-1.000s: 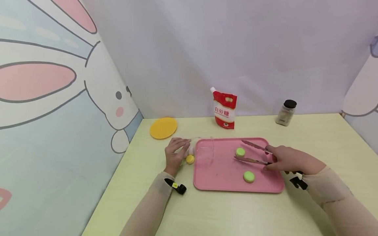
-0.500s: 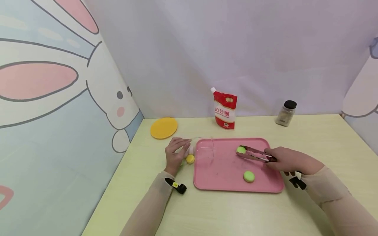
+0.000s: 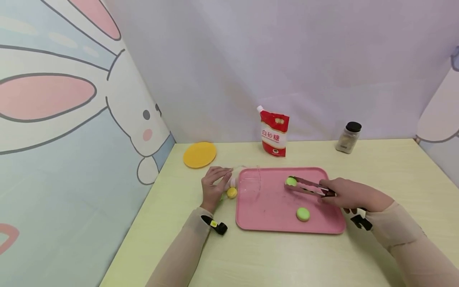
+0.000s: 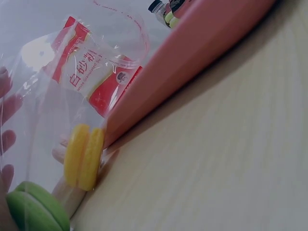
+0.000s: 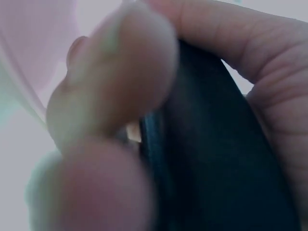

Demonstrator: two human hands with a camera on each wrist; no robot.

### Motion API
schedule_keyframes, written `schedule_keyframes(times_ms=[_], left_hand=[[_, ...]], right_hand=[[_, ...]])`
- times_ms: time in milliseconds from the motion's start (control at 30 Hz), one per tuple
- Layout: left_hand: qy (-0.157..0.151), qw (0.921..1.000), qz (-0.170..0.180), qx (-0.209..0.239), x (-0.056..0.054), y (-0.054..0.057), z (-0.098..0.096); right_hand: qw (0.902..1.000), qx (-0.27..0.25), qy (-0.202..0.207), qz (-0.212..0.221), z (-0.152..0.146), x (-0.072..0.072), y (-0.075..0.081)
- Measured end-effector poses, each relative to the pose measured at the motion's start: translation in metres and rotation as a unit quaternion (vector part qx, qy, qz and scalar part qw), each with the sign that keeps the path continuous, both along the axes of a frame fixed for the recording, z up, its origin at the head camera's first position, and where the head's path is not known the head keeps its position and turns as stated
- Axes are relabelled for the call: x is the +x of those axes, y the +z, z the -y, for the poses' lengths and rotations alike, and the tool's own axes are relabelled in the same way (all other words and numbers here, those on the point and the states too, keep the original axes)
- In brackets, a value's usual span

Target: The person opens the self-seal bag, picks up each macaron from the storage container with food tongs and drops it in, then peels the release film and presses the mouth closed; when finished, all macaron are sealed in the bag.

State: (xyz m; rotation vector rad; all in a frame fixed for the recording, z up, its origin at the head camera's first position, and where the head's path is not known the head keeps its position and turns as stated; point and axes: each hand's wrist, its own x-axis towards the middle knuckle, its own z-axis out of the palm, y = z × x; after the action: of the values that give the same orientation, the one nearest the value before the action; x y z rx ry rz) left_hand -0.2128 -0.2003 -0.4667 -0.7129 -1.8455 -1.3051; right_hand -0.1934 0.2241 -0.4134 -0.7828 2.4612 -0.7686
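Note:
My right hand [image 3: 353, 194] grips black-handled tongs [image 3: 312, 191], whose tips are closed around a green macaron [image 3: 291, 181] over the pink tray [image 3: 265, 217]. A second green macaron [image 3: 303, 214] lies on the tray nearer the front. At the tray's left side, my left hand [image 3: 214, 185] holds a clear plastic bag [image 3: 249, 181], its open mouth reaching over the tray's edge. In the left wrist view, a yellow macaron [image 4: 84, 158] and a green macaron [image 4: 37, 207] show at the bag; a pale one [image 3: 233, 182] sits beside them. Fingers and black handle fill the right wrist view.
Behind the tray stands a red and white sugar pouch [image 3: 274, 133] with a white cap. A jar with a black lid [image 3: 348, 138] stands at the back right. At the back left lies a yellow plate [image 3: 199, 154], near the wall.
The tongs were spread around the far green macaron one second ago and are now closed on it. The macaron has shifted slightly. My left hand and the bag have stayed in place.

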Motion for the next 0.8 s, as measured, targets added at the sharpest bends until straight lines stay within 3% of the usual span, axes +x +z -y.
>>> schedule_keyframes(times_ms=[200,333,600,800], left_hand=[[0.002,0.9999,-0.003,0.012,-0.004,-0.003,0.002],[0.003,1.0,-0.006,0.006,-0.008,-0.008,0.007],[-0.022,0.9975,0.064,0.023,-0.004,-0.002,0.016],[-0.019,0.9973,0.066,0.028,0.0,0.001,0.014]], right_hand=[[1.0,-0.003,-0.005,0.002,0.007,0.0,0.005],[0.9997,-0.017,0.013,-0.01,0.018,-0.002,0.011],[0.9985,-0.018,0.042,-0.032,0.052,-0.011,0.024],[0.9992,0.021,0.034,-0.004,0.088,-0.026,0.031]])
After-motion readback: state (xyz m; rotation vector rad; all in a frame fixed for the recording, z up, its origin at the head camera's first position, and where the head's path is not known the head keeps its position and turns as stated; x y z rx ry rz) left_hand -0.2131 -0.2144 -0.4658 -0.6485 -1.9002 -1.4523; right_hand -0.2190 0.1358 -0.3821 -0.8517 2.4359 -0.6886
